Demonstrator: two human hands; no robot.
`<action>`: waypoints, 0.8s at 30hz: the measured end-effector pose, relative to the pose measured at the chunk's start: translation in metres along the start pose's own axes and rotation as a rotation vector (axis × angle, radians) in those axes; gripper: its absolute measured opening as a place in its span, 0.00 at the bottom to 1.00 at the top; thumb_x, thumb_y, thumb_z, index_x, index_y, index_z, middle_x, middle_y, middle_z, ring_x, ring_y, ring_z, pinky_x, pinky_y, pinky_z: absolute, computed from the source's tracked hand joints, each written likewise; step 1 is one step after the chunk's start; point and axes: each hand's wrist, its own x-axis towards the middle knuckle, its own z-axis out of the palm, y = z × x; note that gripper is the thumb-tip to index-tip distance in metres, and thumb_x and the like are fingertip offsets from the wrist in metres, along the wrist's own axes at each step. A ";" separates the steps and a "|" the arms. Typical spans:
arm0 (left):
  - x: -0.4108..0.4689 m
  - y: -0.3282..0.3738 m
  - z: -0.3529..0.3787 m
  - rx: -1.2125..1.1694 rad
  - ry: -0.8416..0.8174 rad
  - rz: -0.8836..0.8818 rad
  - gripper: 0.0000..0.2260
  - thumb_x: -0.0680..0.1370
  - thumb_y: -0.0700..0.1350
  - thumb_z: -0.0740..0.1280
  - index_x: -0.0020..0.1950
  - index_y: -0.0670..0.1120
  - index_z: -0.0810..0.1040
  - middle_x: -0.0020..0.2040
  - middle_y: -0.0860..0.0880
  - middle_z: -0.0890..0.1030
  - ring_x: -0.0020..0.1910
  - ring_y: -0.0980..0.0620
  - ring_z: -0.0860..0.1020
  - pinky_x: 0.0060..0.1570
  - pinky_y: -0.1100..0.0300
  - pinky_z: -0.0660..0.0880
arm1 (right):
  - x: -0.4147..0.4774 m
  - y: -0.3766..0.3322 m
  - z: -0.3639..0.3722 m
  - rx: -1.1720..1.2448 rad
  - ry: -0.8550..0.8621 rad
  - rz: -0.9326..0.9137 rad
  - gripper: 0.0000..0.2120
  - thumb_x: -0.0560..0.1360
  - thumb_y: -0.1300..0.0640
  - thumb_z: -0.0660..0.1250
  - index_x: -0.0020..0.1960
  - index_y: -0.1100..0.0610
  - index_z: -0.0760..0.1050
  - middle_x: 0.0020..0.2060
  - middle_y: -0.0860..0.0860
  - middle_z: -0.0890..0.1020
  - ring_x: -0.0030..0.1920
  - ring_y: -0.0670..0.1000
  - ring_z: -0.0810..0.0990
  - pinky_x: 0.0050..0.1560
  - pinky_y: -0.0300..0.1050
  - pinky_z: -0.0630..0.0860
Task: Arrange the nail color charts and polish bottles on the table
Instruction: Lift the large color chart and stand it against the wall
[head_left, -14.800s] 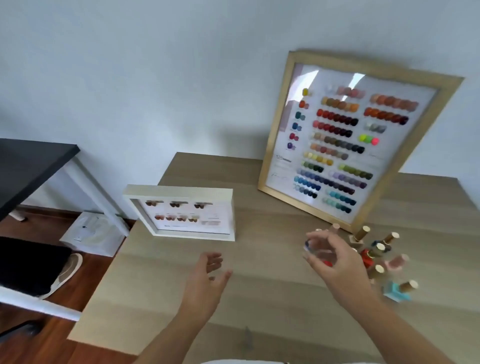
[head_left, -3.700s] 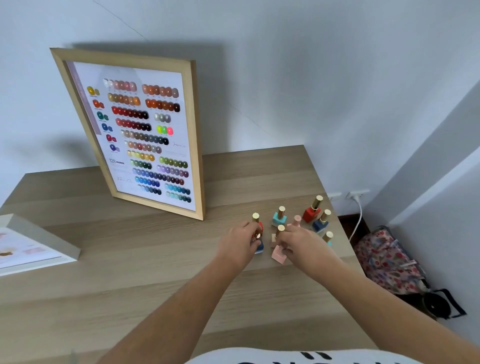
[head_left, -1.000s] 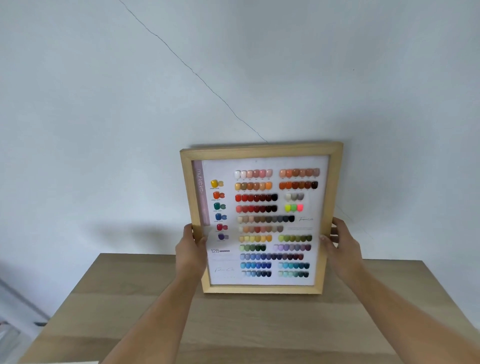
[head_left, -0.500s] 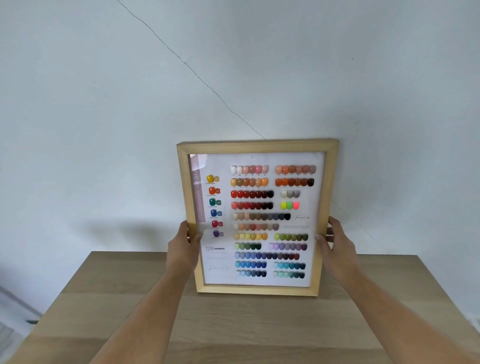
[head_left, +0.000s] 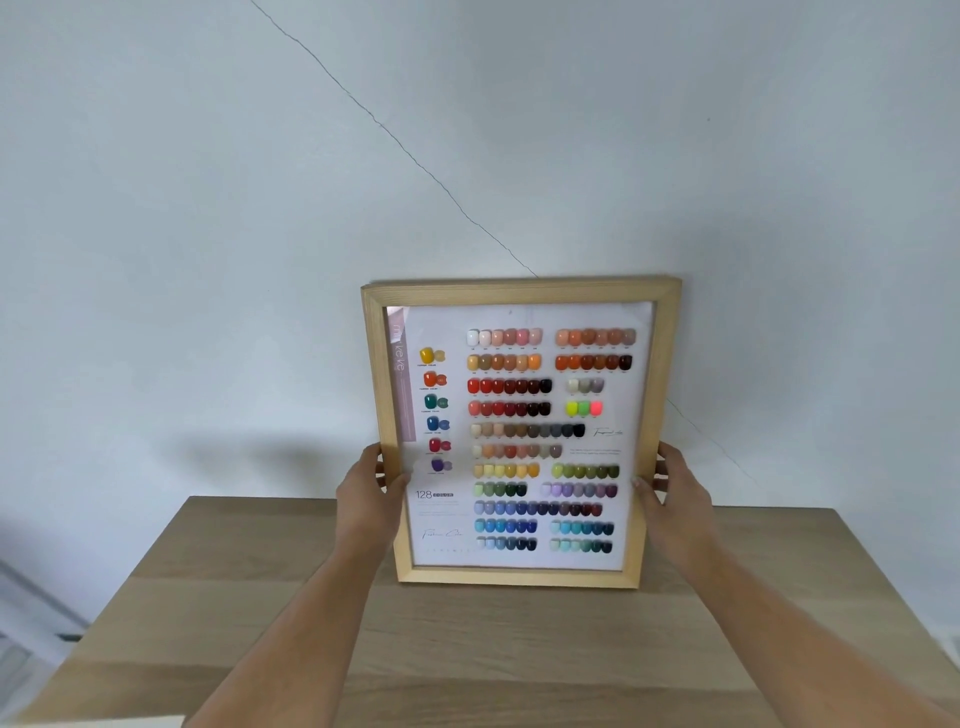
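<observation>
Left hand (head_left: 370, 499) clamps the left rail of the big framed color chart (head_left: 521, 431), thumb over the front edge, fingers hidden behind; right hand (head_left: 673, 499) does the same on the right rail; both closed on the wood just below mid-height; chart upright, face toward the camera, bottom rail at or just above the table (head_left: 483, 649), cannot tell if it touches; top edge near or against the wall (head_left: 208, 208) at 12 o'clock, contact unclear.

Risks, judged: grip sits low on a tall frame, so the top could tip forward or back if either hand loosens; if leaned too steep, the bottom rail may slide toward 6 o'clock on the smooth wood and the chart drop flat, glazed front could crack; uneven release would twist it sideways.

Room: table bare from the frame out to 6 o'clock; side edges open at 3 and 9 o'clock, well apart from the frame; far edge close to the wall just behind the chart, so little room to push back; pale corner of something at 7 o'clock on the picture's bottom edge, cannot identify; polish bottles not in view.
</observation>
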 end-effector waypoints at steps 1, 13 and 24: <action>0.000 0.000 0.000 -0.002 -0.004 -0.007 0.12 0.76 0.42 0.68 0.58 0.49 0.72 0.50 0.50 0.78 0.50 0.49 0.78 0.42 0.61 0.74 | 0.000 0.000 0.000 -0.002 0.000 0.004 0.21 0.76 0.60 0.63 0.67 0.50 0.63 0.49 0.47 0.75 0.47 0.47 0.76 0.43 0.41 0.74; -0.006 0.000 0.000 0.010 0.062 0.035 0.14 0.76 0.44 0.66 0.61 0.50 0.71 0.56 0.48 0.79 0.51 0.51 0.77 0.44 0.60 0.74 | -0.004 0.001 -0.001 -0.005 -0.009 0.045 0.20 0.75 0.57 0.66 0.65 0.51 0.64 0.50 0.49 0.77 0.46 0.47 0.76 0.42 0.41 0.75; -0.007 -0.003 -0.004 -0.008 0.054 0.010 0.13 0.77 0.44 0.66 0.60 0.52 0.71 0.48 0.50 0.79 0.46 0.51 0.78 0.37 0.64 0.73 | -0.010 -0.006 -0.003 -0.001 -0.023 0.056 0.19 0.76 0.59 0.64 0.65 0.54 0.65 0.53 0.52 0.77 0.49 0.50 0.77 0.49 0.48 0.76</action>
